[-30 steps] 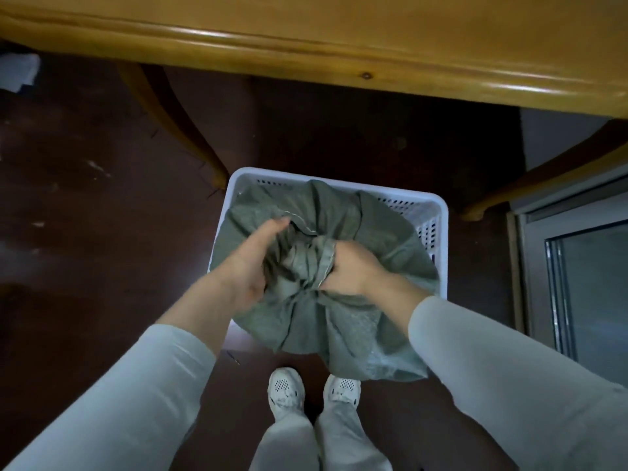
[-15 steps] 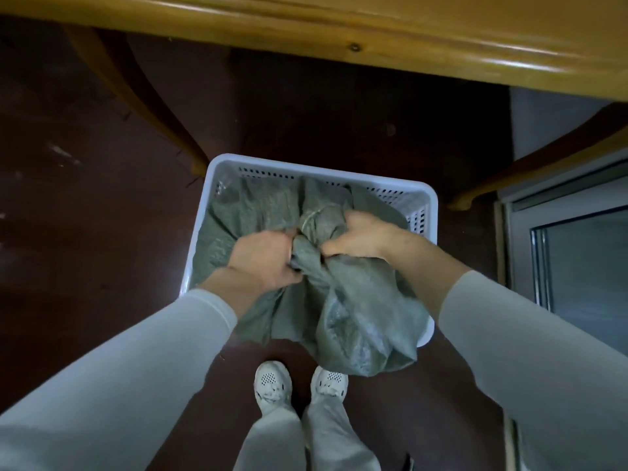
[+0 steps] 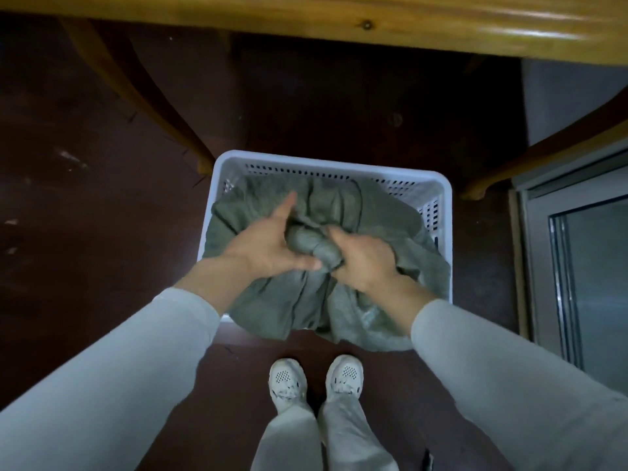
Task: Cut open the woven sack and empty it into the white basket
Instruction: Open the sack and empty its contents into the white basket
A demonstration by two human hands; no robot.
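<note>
Dark red-brown floor (image 3: 85, 232) fills most of what we see, with a yellow wooden table (image 3: 339, 22) edge across twelve o'clock and a glass-fronted cabinet (image 3: 577, 273) at three o'clock. At centre the white basket (image 3: 445, 205) stands on the floor, its slotted far wall bare. The grey-green woven sack (image 3: 289, 307) lies crumpled in it, filling the basket and spilling over the near rim toward six o'clock. We note a bunched knot of sack cloth between the two hands. The left hand (image 3: 268, 246) is half open, forefinger pointing to twelve o'clock, thumb against the knot from nine o'clock. The right hand (image 3: 367, 260) is closed around the knot from three o'clock. White shoes (image 3: 316, 379) at six o'clock.
</note>
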